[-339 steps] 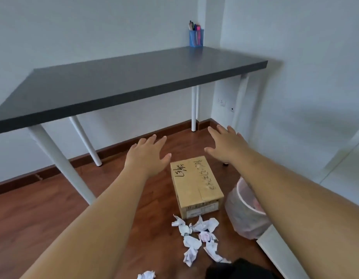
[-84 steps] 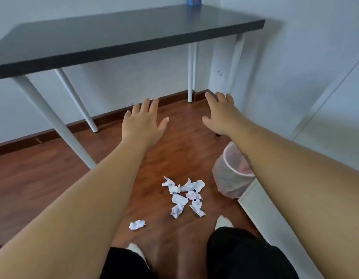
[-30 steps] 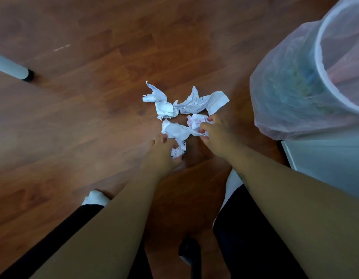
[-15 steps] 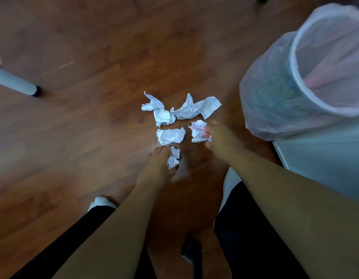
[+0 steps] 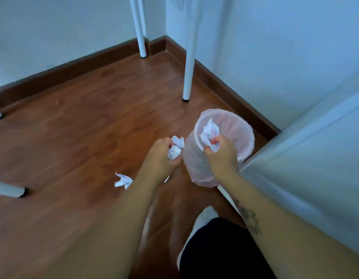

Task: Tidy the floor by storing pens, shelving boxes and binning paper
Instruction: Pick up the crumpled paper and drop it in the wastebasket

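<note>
Right hand [image 5: 222, 153]: grip closed on a paper wad [image 5: 210, 132]; wad sits over the near-left part of the bin [image 5: 245, 125] mouth, inside the rim line as seen from above; height over the liner cannot be told.

Left hand [image 5: 161, 156]: grip closed on a second wad [image 5: 175, 149]; this one is outside the bin, just left of its wall, over bare floor [image 5: 84, 137].

Key relation: bin mouth lies to the right of and slightly beyond the left grip; right grip is already over the opening, so the right is the nearer hand by far. Judgement: right can let go where it is; left needs to carry rightward over the rim first, else its wad falls against the outer wall.

One loose scrap [image 5: 123, 180] on the floor, left of the left forearm, well apart from the bin; a sliver of white shows by the left wrist, too hidden to identify.

Bin stands in the corner beside a white panel [image 5: 307, 158]; a table leg [image 5: 189, 57] behind it.
</note>
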